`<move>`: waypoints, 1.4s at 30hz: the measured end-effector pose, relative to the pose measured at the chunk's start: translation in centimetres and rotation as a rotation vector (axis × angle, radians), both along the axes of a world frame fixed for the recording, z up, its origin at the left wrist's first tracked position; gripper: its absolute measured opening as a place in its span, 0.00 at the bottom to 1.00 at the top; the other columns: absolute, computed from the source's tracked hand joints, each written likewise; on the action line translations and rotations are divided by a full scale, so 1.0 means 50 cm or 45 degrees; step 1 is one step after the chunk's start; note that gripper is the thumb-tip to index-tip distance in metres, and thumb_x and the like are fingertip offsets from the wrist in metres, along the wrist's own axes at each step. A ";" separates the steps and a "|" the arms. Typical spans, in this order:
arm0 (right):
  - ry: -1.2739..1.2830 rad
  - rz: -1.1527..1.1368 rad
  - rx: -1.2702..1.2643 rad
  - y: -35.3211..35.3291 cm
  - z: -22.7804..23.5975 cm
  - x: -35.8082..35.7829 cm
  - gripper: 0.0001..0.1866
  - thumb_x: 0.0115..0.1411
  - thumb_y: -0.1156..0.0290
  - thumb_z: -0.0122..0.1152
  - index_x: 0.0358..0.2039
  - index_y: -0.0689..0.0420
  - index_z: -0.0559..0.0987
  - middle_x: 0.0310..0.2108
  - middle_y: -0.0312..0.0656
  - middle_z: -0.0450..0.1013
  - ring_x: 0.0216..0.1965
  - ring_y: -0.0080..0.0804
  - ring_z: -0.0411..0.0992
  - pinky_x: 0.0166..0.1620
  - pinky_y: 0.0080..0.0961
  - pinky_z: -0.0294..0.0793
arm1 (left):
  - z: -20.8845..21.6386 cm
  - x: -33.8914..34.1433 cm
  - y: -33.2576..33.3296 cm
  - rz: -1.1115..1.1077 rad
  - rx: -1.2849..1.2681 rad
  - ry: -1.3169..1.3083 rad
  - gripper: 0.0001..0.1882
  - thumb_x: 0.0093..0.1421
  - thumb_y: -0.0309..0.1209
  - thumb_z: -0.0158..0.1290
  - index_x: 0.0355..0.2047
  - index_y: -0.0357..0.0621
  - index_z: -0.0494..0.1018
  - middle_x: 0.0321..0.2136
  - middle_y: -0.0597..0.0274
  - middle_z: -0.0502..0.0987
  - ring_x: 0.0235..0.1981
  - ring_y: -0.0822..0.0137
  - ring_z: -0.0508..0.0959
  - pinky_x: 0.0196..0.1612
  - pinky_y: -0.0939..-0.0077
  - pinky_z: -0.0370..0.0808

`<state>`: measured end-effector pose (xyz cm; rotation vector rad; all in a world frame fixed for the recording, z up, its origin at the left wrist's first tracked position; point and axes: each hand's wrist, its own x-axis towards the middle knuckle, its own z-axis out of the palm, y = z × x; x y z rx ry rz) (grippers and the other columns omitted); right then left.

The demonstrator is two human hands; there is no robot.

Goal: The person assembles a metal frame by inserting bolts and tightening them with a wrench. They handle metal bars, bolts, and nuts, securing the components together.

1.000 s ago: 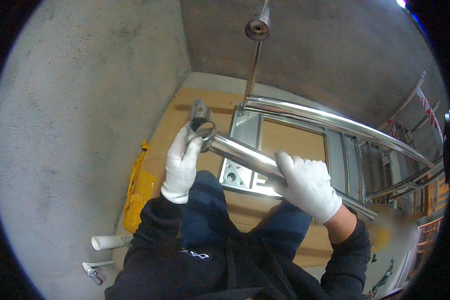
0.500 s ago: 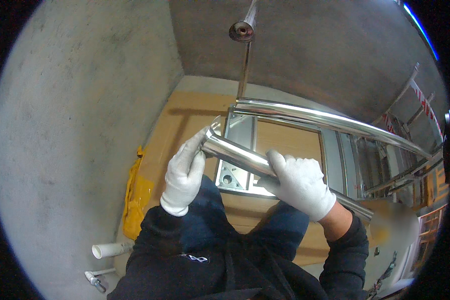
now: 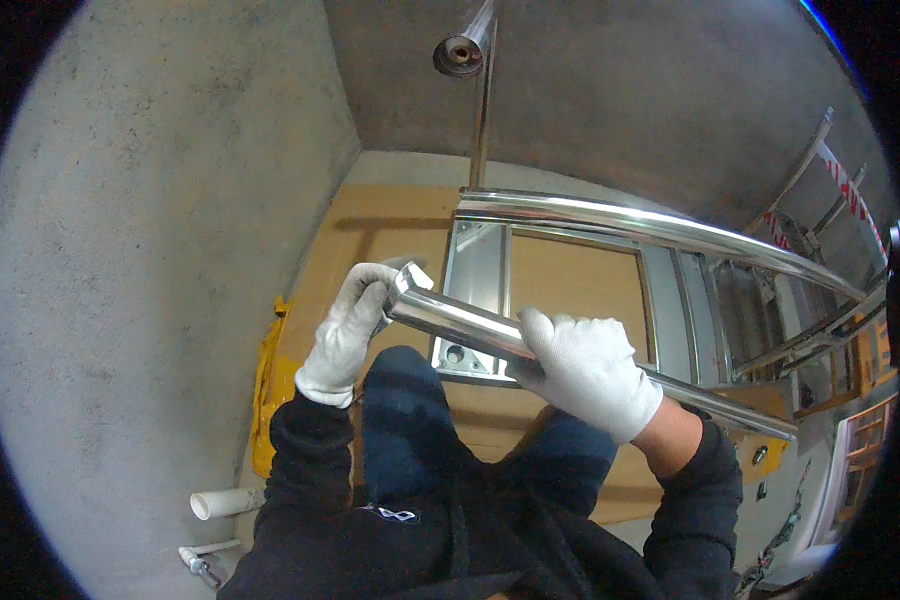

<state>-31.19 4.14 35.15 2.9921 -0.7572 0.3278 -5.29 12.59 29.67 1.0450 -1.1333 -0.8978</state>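
A shiny metal tube (image 3: 460, 325) slants across in front of my knees, from upper left to lower right. My right hand (image 3: 595, 375), in a white glove, wraps round it near the middle with the thumb on top. At the tube's upper left end is my left hand (image 3: 345, 325), also gloved, its bent fingers closed around that end. A thin, bright flap (image 3: 415, 275) shows at the tip; whether it is film or part of the tube I cannot make out. Behind lies a metal frame (image 3: 500, 295) with a holed triangular corner plate (image 3: 460, 358).
A polished metal pipe (image 3: 650, 224) runs above the frame to the right. Brown board (image 3: 370, 225) covers the floor. A concrete wall (image 3: 170, 250) rises at left, beside yellow sheeting (image 3: 267, 400) and a white pipe (image 3: 220, 502). An upright post with a round flange (image 3: 460, 57) stands ahead.
The tube's left end and my left hand have shifted slightly left. My left fingers have curled in around the end, where a curved shiny strip stood up before. My right hand keeps its grip.
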 end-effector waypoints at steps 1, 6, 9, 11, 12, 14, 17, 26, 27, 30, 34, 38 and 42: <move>0.015 -0.001 0.006 0.000 0.001 0.002 0.22 0.50 0.55 0.65 0.36 0.57 0.70 0.17 0.42 0.71 0.18 0.39 0.73 0.19 0.36 0.69 | -0.005 -0.008 -0.008 -0.007 -0.045 0.062 0.21 0.69 0.47 0.36 0.46 0.44 0.66 0.54 0.51 0.67 0.49 0.66 0.72 0.53 0.73 0.67; -0.010 -0.054 -0.042 -0.005 -0.007 0.012 0.20 0.51 0.57 0.64 0.35 0.58 0.69 0.17 0.43 0.72 0.19 0.40 0.74 0.20 0.36 0.70 | -0.027 -0.040 -0.035 0.066 -0.165 0.378 0.25 0.69 0.49 0.32 0.54 0.43 0.61 0.53 0.45 0.68 0.54 0.58 0.69 0.57 0.65 0.66; -0.004 -0.088 0.003 -0.008 -0.013 0.015 0.20 0.51 0.58 0.64 0.34 0.58 0.69 0.18 0.44 0.72 0.20 0.42 0.74 0.21 0.38 0.71 | -0.006 -0.097 -0.042 0.266 -0.241 0.108 0.23 0.68 0.40 0.42 0.58 0.44 0.56 0.47 0.49 0.71 0.51 0.60 0.71 0.54 0.65 0.69; -0.013 -0.068 0.058 -0.012 -0.014 0.018 0.19 0.50 0.59 0.64 0.33 0.58 0.69 0.19 0.44 0.72 0.20 0.43 0.74 0.22 0.39 0.71 | -0.032 -0.100 -0.051 0.279 -0.262 0.280 0.25 0.66 0.39 0.45 0.59 0.44 0.54 0.46 0.50 0.71 0.49 0.60 0.73 0.53 0.66 0.70; -0.019 -0.041 0.096 -0.015 -0.014 0.021 0.19 0.50 0.59 0.64 0.33 0.58 0.69 0.19 0.44 0.72 0.20 0.44 0.74 0.22 0.39 0.72 | -0.037 -0.103 -0.054 0.287 -0.268 0.361 0.26 0.65 0.38 0.47 0.59 0.45 0.53 0.46 0.50 0.71 0.48 0.60 0.73 0.52 0.66 0.71; -0.020 -0.019 0.128 -0.019 -0.008 0.029 0.19 0.50 0.59 0.64 0.34 0.58 0.69 0.20 0.46 0.73 0.22 0.45 0.75 0.24 0.39 0.72 | -0.036 -0.120 -0.061 0.245 -0.273 0.707 0.24 0.63 0.40 0.49 0.56 0.44 0.58 0.45 0.55 0.71 0.46 0.62 0.74 0.52 0.65 0.71; -0.034 -0.030 0.115 -0.018 0.004 0.058 0.21 0.51 0.57 0.64 0.38 0.59 0.71 0.23 0.48 0.74 0.24 0.45 0.75 0.27 0.37 0.74 | -0.048 -0.141 -0.070 0.058 -0.328 1.120 0.22 0.61 0.41 0.53 0.50 0.41 0.66 0.42 0.60 0.72 0.46 0.67 0.72 0.54 0.67 0.67; -0.115 0.013 0.266 -0.024 0.052 0.064 0.22 0.49 0.61 0.64 0.43 0.58 0.72 0.26 0.49 0.74 0.30 0.47 0.75 0.33 0.37 0.74 | 0.084 -0.060 -0.054 0.146 -0.429 0.681 0.23 0.60 0.47 0.52 0.47 0.42 0.69 0.42 0.57 0.74 0.49 0.61 0.73 0.55 0.62 0.70; -0.130 0.034 0.276 -0.035 0.034 0.035 0.22 0.47 0.63 0.64 0.42 0.57 0.72 0.27 0.49 0.74 0.31 0.47 0.75 0.35 0.37 0.73 | 0.131 -0.034 -0.037 0.143 -0.491 0.632 0.23 0.61 0.46 0.52 0.47 0.42 0.69 0.41 0.57 0.75 0.50 0.60 0.73 0.56 0.59 0.70; -0.187 -0.268 0.496 -0.066 -0.040 -0.021 0.20 0.45 0.65 0.64 0.40 0.58 0.74 0.29 0.50 0.75 0.32 0.49 0.75 0.36 0.38 0.73 | 0.189 0.065 -0.018 0.142 -0.670 0.581 0.22 0.62 0.44 0.51 0.48 0.41 0.68 0.41 0.54 0.75 0.49 0.57 0.73 0.57 0.52 0.69; -0.309 -0.266 0.438 -0.071 -0.074 -0.028 0.19 0.44 0.66 0.64 0.37 0.59 0.75 0.28 0.52 0.75 0.32 0.50 0.75 0.36 0.38 0.73 | 0.181 0.068 -0.006 0.147 -0.444 0.470 0.21 0.61 0.39 0.53 0.50 0.39 0.67 0.44 0.52 0.74 0.50 0.54 0.73 0.58 0.53 0.69; -0.364 -0.139 0.492 -0.053 -0.045 0.015 0.18 0.44 0.67 0.64 0.36 0.59 0.75 0.27 0.51 0.75 0.31 0.50 0.75 0.36 0.38 0.73 | 0.143 -0.038 -0.036 0.092 -0.324 0.409 0.24 0.55 0.29 0.59 0.52 0.44 0.66 0.48 0.53 0.73 0.53 0.58 0.72 0.56 0.59 0.72; -0.488 0.037 0.554 -0.044 -0.033 0.075 0.20 0.44 0.62 0.64 0.38 0.56 0.73 0.27 0.51 0.74 0.33 0.53 0.74 0.36 0.43 0.72 | 0.087 -0.111 -0.039 -0.063 -0.146 0.264 0.28 0.51 0.25 0.62 0.52 0.44 0.66 0.48 0.56 0.73 0.51 0.63 0.73 0.56 0.66 0.70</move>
